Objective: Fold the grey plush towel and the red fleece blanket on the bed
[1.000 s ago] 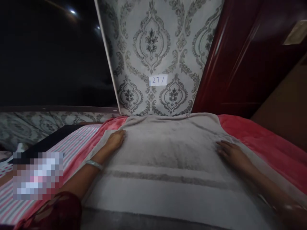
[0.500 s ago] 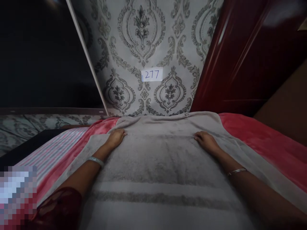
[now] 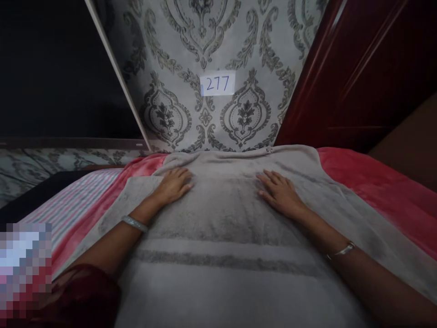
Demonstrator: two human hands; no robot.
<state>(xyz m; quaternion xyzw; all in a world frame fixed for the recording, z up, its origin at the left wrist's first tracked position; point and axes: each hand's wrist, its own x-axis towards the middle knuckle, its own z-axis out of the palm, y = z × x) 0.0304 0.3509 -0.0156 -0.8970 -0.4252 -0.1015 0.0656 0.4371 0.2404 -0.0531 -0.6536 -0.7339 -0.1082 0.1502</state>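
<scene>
I am pressing my left hand and right hand flat, fingers spread and gripping nothing, on the grey towel. It is lying over a pink blanket below patterned wallpaper

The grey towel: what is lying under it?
Under the grey towel a red blanket shows at both sides. Both hands, left hand and right hand, lie flat on top. What lies beneath its middle is covered.

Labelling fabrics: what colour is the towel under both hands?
Grey towel with a darker grey stripe band, seen in the head view.
</scene>
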